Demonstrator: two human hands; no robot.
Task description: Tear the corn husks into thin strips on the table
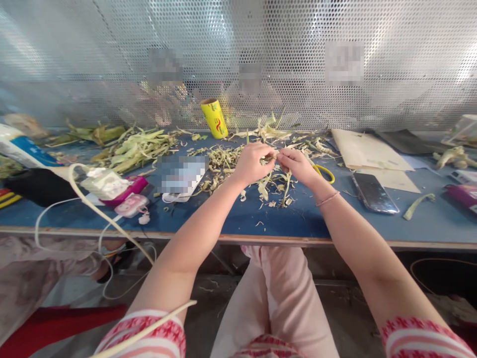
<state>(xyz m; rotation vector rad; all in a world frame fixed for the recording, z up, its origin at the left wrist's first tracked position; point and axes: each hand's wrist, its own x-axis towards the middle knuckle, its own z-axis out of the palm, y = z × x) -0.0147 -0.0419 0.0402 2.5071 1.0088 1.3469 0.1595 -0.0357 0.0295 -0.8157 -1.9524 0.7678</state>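
Over a blue table (298, 223), the left hand (254, 160) and right hand (294, 165) meet, both pinched narrowly on what seems a small plant scrap (275, 155), mostly hidden. Curled shreds (223, 160) heaped beneath suggest much is done; longer pale stalks (139, 149) piled leftward look yet unworked.

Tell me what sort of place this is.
Probably a workshop or processing bench: a long blue table strewn with pale plant scraps, backed by a perforated, metal-looking panel.

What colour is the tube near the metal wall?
The tube is mostly yellow, best seen in head view.
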